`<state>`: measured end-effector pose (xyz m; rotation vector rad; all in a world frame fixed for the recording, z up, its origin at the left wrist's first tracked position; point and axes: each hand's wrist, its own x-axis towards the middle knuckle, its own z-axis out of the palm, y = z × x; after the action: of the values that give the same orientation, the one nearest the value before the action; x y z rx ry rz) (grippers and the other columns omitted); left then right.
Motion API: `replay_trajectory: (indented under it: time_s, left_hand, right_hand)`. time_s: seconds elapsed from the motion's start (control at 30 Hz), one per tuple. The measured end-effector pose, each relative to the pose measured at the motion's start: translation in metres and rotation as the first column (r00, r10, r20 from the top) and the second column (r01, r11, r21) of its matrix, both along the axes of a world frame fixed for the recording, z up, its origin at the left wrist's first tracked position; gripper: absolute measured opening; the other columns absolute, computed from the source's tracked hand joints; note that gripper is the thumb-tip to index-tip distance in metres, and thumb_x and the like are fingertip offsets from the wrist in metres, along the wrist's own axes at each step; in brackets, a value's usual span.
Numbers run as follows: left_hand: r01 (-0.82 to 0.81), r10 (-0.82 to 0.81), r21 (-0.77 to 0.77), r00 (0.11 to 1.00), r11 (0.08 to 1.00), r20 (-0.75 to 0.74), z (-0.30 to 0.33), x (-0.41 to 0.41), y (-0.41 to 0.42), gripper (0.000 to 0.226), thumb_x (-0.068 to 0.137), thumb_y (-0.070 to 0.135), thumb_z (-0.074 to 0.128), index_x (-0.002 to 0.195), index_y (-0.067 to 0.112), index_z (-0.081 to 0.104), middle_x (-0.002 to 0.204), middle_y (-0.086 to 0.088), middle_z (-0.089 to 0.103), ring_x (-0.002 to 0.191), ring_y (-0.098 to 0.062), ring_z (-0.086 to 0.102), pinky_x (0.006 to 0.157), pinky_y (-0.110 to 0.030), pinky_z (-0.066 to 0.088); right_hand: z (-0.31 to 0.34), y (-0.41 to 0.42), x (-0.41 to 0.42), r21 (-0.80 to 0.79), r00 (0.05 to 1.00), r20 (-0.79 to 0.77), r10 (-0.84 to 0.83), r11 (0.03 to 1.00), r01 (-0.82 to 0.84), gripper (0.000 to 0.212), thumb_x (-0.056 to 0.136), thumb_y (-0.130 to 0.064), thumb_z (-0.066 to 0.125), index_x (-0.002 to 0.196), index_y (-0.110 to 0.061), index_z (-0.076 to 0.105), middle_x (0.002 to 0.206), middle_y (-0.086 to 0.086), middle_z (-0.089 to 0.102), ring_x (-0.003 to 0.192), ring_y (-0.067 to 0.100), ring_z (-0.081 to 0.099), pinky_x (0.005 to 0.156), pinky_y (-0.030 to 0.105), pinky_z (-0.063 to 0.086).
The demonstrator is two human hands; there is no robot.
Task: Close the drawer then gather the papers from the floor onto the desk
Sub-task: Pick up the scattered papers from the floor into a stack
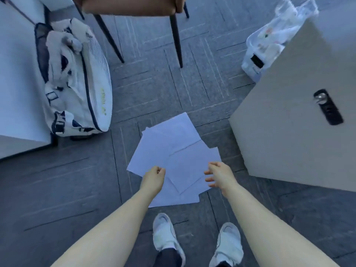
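Low in the frame's centre, the left hand hangs loosely curled and empty, the right hand spread open, both over the fanned white paper sheets on the grey carpet floor, seemingly poised to sweep them together. The beige cabinet crowds the right; open floor lies left.

Both hands over scattered papers on floor (chair beyond)

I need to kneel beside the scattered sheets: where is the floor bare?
Bare grey carpet lies left of the white paper sheets, below the white sports bag. Right is crowded: the beige cabinet stands close. Ahead, black chair legs.
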<state>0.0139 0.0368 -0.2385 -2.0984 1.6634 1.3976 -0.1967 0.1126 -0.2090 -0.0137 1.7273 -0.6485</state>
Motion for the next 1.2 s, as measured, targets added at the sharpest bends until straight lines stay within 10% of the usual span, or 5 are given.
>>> replay_trajectory:
  time_s: [0.33, 0.53, 0.73, 0.97, 1.2]
  left_hand:
    - [-0.137, 0.128, 0.063, 0.982, 0.989, 0.140, -0.265, 0.090, -0.004, 0.063, 0.085, 0.040, 0.055, 0.142, 0.020, 0.037, 0.144, -0.009, 0.041, 0.109, -0.029, 0.054, 0.067, -0.029, 0.043]
    - [0.008, 0.042, -0.142, 0.938, 0.990, 0.345, -0.358, 0.119, -0.080, 0.081, 0.082, 0.044, 0.061, 0.150, 0.026, 0.020, 0.161, -0.008, 0.012, 0.141, -0.036, 0.020, 0.101, -0.049, 0.039]
    - [-0.009, 0.112, -0.244, 0.905, 0.970, 0.411, -0.382, 0.127, -0.127, 0.106, 0.057, 0.052, 0.081, 0.141, 0.013, 0.031, 0.141, -0.017, 0.035, 0.131, -0.039, 0.034, 0.102, -0.051, 0.036]
    - [0.146, -0.073, -0.134, 0.893, 0.980, 0.444, -0.382, 0.147, -0.158, 0.053, 0.068, 0.051, 0.073, 0.103, 0.018, 0.052, 0.117, -0.012, 0.055, 0.119, -0.034, 0.042, 0.087, -0.045, 0.044]
    - [0.004, -0.060, -0.254, 0.975, 0.967, -0.215, -0.346, 0.131, -0.182, 0.017, 0.072, 0.020, 0.073, 0.085, 0.017, 0.061, 0.087, -0.008, 0.067, 0.077, -0.026, 0.063, 0.064, -0.034, 0.047]
  right_hand:
    - [-0.292, 0.013, 0.058, 0.286, 0.996, -0.012, -0.087, 0.954, 0.087, 0.049, 0.088, -0.030, 0.061, 0.126, -0.001, 0.050, 0.111, 0.018, 0.058, 0.112, 0.040, 0.059, 0.095, 0.053, 0.051]
    - [-0.385, 0.001, 0.072, 0.197, 0.887, -0.290, -0.360, 0.884, 0.423, 0.054, 0.068, -0.034, 0.075, 0.103, -0.007, 0.045, 0.079, 0.009, 0.053, 0.058, 0.024, 0.046, 0.059, 0.034, 0.040]
    - [-0.409, -0.040, 0.080, 0.048, 0.878, -0.382, -0.289, 0.943, 0.331, 0.007, 0.079, -0.013, 0.065, 0.081, -0.006, 0.064, 0.064, 0.003, 0.057, 0.058, 0.022, 0.050, 0.069, 0.038, 0.047]
    - [-0.416, -0.069, 0.091, -0.021, 0.813, -0.417, -0.407, 0.898, 0.439, 0.037, 0.073, -0.022, 0.065, 0.107, -0.009, 0.055, 0.090, 0.015, 0.067, 0.076, 0.033, 0.068, 0.065, 0.038, 0.055]
    - [-0.413, -0.090, 0.094, 0.045, 0.880, -0.350, -0.322, 0.932, 0.359, 0.018, 0.080, -0.010, 0.063, 0.065, -0.007, 0.053, 0.065, 0.007, 0.053, 0.054, 0.023, 0.047, 0.056, 0.029, 0.039]
